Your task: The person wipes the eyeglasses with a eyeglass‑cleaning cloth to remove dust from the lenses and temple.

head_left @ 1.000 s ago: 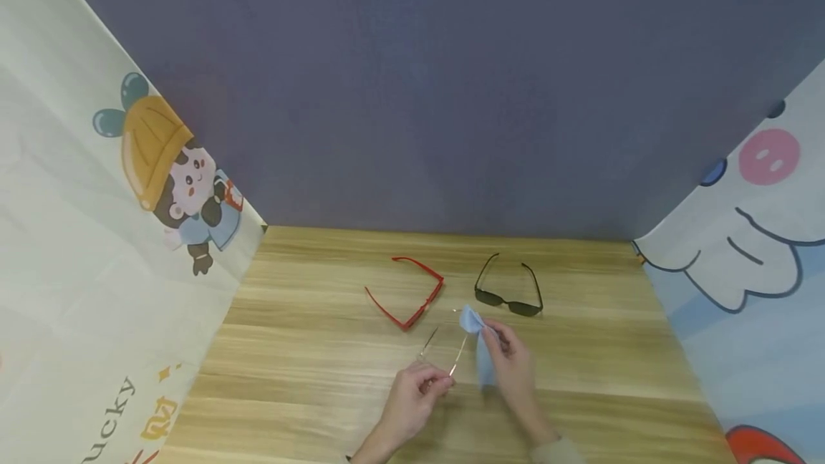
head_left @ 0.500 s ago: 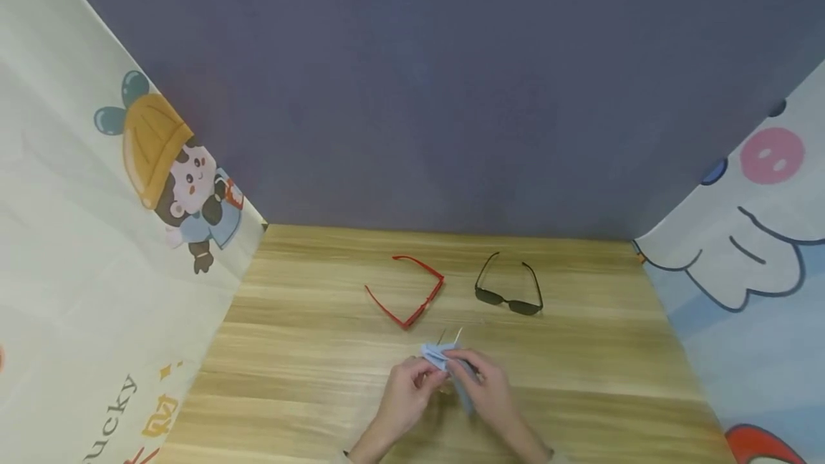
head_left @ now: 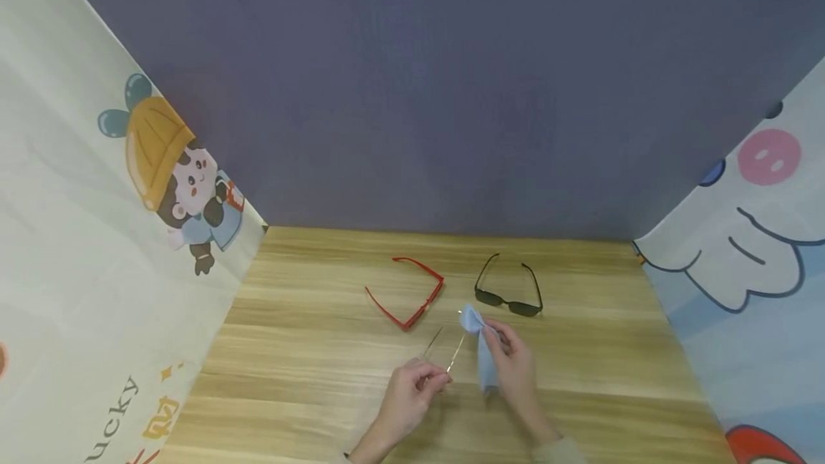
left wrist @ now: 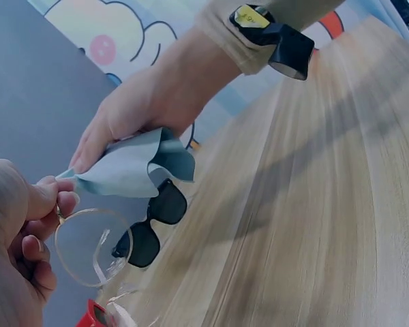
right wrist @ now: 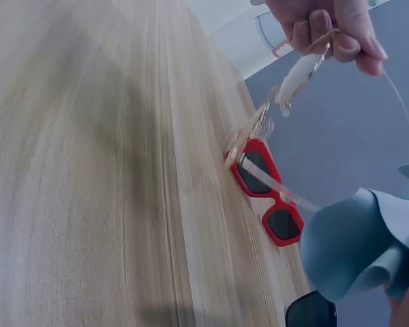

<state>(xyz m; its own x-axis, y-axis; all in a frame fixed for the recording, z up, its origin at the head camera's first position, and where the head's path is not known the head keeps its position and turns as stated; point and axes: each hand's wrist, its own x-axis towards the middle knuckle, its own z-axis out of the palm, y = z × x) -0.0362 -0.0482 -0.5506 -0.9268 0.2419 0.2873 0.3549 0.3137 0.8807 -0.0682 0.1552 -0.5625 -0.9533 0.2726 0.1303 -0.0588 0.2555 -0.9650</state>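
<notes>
Head view, left hand [head_left: 411, 394] pinching one eyeglass frame [head_left: 455, 354], right hand [head_left: 516, 369] apparently one cloth [head_left: 487, 366]

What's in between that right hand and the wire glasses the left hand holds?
A blue cloth: the head view shows it pinched in the right hand, with the wire glasses on its other side.

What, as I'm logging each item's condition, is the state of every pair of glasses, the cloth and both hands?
Gold-rimmed glasses: unfolded, held off the table.
Blue cloth: bunched around one temple.
Red sunglasses: unfolded, on the table.
Black sunglasses: unfolded, on the table.
Left hand: pinching the glasses.
Right hand: pinching the cloth.
</notes>
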